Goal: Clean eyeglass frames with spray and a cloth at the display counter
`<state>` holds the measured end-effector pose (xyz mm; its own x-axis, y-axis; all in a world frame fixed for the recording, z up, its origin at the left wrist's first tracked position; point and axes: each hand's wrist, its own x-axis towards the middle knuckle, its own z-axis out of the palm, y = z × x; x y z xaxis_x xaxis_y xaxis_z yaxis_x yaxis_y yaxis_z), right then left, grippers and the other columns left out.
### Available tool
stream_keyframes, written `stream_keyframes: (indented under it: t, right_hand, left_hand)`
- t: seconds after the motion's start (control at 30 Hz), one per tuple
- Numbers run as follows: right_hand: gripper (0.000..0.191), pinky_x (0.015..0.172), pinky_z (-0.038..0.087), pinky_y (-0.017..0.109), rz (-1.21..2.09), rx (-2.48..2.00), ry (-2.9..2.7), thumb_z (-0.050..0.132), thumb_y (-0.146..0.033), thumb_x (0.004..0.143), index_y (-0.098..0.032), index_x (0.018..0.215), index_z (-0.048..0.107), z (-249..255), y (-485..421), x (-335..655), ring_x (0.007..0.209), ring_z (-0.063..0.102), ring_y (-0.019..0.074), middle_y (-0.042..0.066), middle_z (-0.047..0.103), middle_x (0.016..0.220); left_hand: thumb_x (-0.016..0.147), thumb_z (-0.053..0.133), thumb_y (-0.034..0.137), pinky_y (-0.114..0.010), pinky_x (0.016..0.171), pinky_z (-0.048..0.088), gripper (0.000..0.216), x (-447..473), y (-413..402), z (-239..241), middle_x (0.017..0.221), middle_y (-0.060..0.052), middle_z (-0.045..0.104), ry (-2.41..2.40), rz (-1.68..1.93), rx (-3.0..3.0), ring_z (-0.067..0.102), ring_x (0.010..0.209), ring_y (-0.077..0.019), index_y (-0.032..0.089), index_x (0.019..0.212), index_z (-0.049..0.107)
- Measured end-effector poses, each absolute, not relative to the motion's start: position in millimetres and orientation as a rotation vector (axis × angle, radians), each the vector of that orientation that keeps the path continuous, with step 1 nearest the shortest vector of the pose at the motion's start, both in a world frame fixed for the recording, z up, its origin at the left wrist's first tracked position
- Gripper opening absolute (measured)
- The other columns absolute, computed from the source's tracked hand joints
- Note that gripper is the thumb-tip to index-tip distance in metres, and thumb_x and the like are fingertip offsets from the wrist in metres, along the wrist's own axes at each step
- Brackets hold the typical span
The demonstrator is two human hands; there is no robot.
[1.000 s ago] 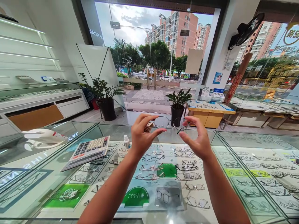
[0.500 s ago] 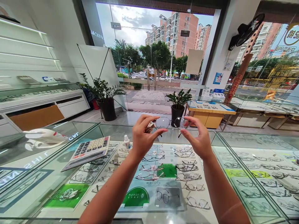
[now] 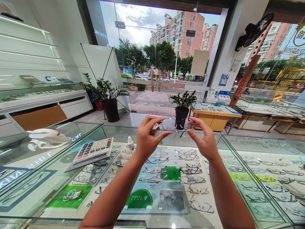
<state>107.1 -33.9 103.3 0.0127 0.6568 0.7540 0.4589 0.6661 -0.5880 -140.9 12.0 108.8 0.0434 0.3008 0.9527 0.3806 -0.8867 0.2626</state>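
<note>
A pair of thin-rimmed, round eyeglasses [image 3: 168, 124] is held up above the glass counter, lenses upright. My left hand [image 3: 146, 136] pinches one side of the frame between thumb and fingers. A crumpled, light brownish cloth-like piece [image 3: 155, 129] is tucked in the same hand, mostly hidden by the fingers. At the other lens, my right hand [image 3: 205, 141] has its thumb and forefinger closed around the rim's outer edge. One dark temple arm hangs down near the right thumb. Rows of eyeglass frames [image 3: 156, 178] lie in the display case below both hands.
On the counter's left stand a large calculator [image 3: 92, 152] and a small white spray bottle [image 3: 131, 143]. A white object [image 3: 47, 138] lies farther left on the glass. Beyond the counter are potted plants [image 3: 182, 109], a wooden display table [image 3: 212, 116] and a glass door.
The eyeglasses have shifted slightly to the right and turned a little in my hands. My right thumb and forefinger have moved slightly at the rim. The view has moved a little.
</note>
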Motion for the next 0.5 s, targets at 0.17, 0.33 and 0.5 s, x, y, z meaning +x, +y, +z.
stream_keyframes:
  t: [0.17, 0.33, 0.5]
  right_hand:
    - [0.047, 0.109, 0.054, 0.049, 0.220, -0.942, -1.627, 0.074, -0.050, 0.101, -0.030, 0.143, 0.067, 103.1, -32.6, 107.7, 0.120, 0.071, 0.0273, 0.010, 0.077, 0.132]
    - [0.048, 0.109, 0.054, 0.050, 0.196, -0.946, -1.640, 0.074, -0.051, 0.101, -0.030, 0.143, 0.067, 103.3, -31.4, 108.2, 0.123, 0.071, 0.0282, 0.010, 0.077, 0.133]
    - [0.048, 0.108, 0.055, 0.050, 0.179, -0.950, -1.642, 0.074, -0.050, 0.101, -0.030, 0.143, 0.067, 103.3, -30.8, 107.9, 0.122, 0.071, 0.0283, 0.010, 0.077, 0.132]
  left_hand:
    - [0.084, 0.091, 0.050, -0.024, 0.061, 0.050, 0.046, -140.3, 11.6, 108.5, 0.100, -0.003, 0.066, -0.716, -2.023, -2.207, 0.059, 0.077, -0.0116, 0.023, 0.119, 0.079]
    - [0.084, 0.090, 0.051, -0.023, 0.055, 0.047, 0.046, -140.0, 10.6, 109.1, 0.100, -0.003, 0.063, -0.748, -2.017, -2.194, 0.054, 0.072, -0.0096, 0.024, 0.119, 0.079]
    - [0.084, 0.090, 0.053, -0.022, 0.053, 0.045, 0.047, -140.4, 10.9, 108.9, 0.099, -0.002, 0.060, -0.761, -2.022, -2.203, 0.051, 0.070, -0.0090, 0.025, 0.120, 0.080]
